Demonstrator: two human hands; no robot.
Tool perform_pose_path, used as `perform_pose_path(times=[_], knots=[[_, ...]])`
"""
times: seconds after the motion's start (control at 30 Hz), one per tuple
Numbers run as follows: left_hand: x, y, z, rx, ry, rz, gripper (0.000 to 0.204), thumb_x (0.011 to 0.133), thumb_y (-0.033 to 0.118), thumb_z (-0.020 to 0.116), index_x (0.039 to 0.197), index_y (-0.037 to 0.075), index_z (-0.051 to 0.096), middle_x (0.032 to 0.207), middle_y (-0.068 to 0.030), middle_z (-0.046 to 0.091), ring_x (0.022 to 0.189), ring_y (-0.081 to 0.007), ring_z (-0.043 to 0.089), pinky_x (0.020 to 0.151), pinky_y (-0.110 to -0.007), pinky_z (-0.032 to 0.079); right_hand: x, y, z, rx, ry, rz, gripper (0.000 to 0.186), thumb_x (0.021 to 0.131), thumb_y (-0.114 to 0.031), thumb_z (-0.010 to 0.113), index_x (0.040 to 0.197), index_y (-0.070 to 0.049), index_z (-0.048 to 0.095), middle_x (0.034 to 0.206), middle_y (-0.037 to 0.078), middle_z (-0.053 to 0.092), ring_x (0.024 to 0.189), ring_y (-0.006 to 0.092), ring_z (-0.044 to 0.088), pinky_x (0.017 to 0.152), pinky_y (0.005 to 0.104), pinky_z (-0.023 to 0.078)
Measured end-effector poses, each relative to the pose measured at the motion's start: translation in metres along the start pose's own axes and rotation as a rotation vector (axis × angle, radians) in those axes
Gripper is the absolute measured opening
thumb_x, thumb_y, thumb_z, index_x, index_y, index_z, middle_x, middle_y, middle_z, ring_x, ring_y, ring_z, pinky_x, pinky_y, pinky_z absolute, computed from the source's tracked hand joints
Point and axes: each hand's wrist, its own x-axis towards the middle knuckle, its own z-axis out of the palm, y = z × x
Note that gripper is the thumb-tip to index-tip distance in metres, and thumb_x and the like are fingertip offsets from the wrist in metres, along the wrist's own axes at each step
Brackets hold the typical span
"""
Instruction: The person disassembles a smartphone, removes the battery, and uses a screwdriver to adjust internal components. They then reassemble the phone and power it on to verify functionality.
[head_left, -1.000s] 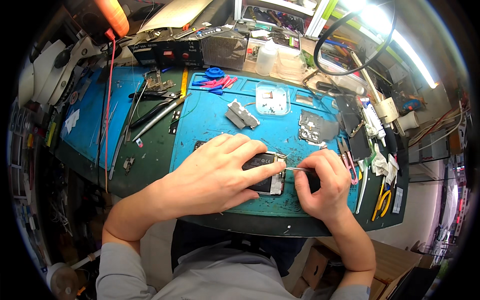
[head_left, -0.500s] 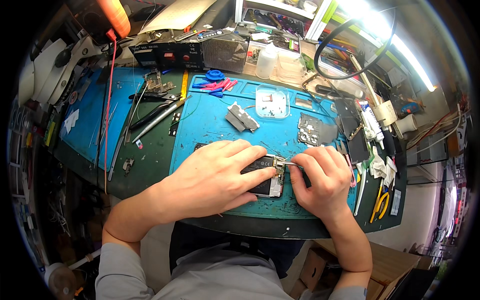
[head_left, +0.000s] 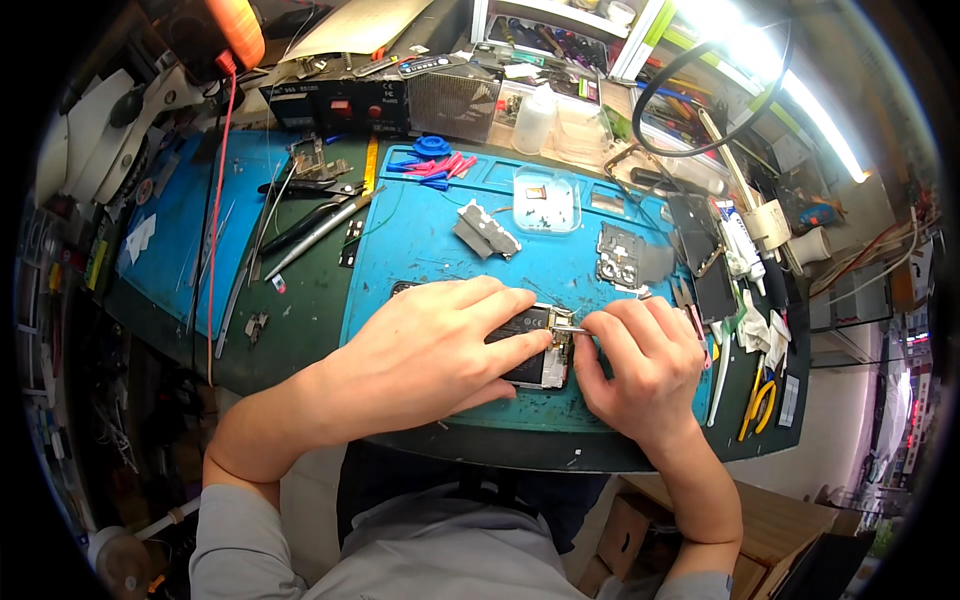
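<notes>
An opened phone [head_left: 540, 348] lies on the blue work mat [head_left: 420, 240] near the bench's front edge, its dark battery and circuit parts showing. My left hand [head_left: 440, 345] lies flat over the phone's left part and presses it down. My right hand [head_left: 640, 360] is closed around a thin metal tool [head_left: 568, 325] whose tip rests on the phone's upper right corner. Most of the tool is hidden inside the fist.
A clear parts tray [head_left: 546, 200], a grey metal bracket [head_left: 487, 230] and a dark phone frame [head_left: 622, 255] lie behind the phone. Blue and pink picks [head_left: 432, 162] sit further back. Tweezers [head_left: 310, 225] lie left; yellow-handled pliers [head_left: 756, 398] lie right. A black power unit [head_left: 350, 100] stands at the rear.
My right hand has shifted up and slightly left, bringing the tool tip onto the phone's upper right corner. My left hand stays pressed on the phone.
</notes>
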Motion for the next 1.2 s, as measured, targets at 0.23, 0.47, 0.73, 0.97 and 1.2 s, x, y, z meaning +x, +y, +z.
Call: perform_pose_path(times=[0.23,0.47,0.73,0.97,1.2], knots=[[-0.002,-0.002,0.001,0.004,0.014,0.008,0.058,0.08,0.028,0.088,0.134,0.015,0.07,0.139,-0.0112,0.064,0.119,-0.0283,0.066,0.096,-0.04,0.058,0.003,-0.006,-0.005,-0.067,-0.031,0.001,0.012,0.079,-0.011,0.078,0.087,-0.008,0.069,0.084,0.002,0.061,0.075,0.0221,0.059,0.064,0.0369,0.042],[-0.003,-0.003,0.004,-0.008,0.019,0.009,0.057,0.081,0.028,0.087,0.134,0.015,0.07,0.139,-0.011,0.063,0.119,-0.0281,0.065,0.096,-0.04,0.057,0.012,-0.02,-0.014,-0.205,-0.097,-0.037,0.012,0.077,-0.01,0.074,0.079,-0.009,0.062,0.079,0.003,0.054,0.075,0.0222,0.056,0.064,0.0368,0.041],[-0.004,-0.002,0.003,0.01,0.001,0.006,0.059,0.083,0.029,0.086,0.138,0.017,0.068,0.139,-0.0112,0.063,0.119,-0.0283,0.065,0.096,-0.04,0.057,0.018,-0.033,-0.02,-0.288,-0.201,-0.028,0.01,0.077,-0.011,0.067,0.074,-0.01,0.058,0.077,0.005,0.051,0.075,0.0227,0.055,0.066,0.0378,0.042],[-0.003,-0.002,0.003,0.006,0.006,0.004,0.058,0.082,0.028,0.087,0.136,0.016,0.069,0.139,-0.0112,0.063,0.119,-0.0288,0.065,0.096,-0.041,0.057,0.026,-0.031,-0.024,-0.233,-0.256,-0.021,0.01,0.078,-0.01,0.069,0.076,-0.009,0.059,0.078,0.005,0.053,0.077,0.0247,0.058,0.067,0.0384,0.044],[-0.001,-0.002,0.0,-0.011,-0.006,0.004,0.058,0.08,0.027,0.088,0.134,0.016,0.07,0.139,-0.0112,0.064,0.119,-0.0286,0.065,0.096,-0.041,0.058,0.007,-0.014,-0.015,0.088,-0.196,0.227,0.011,0.087,-0.011,0.079,0.088,-0.008,0.069,0.083,0.006,0.062,0.08,0.0283,0.063,0.071,0.0413,0.049]])
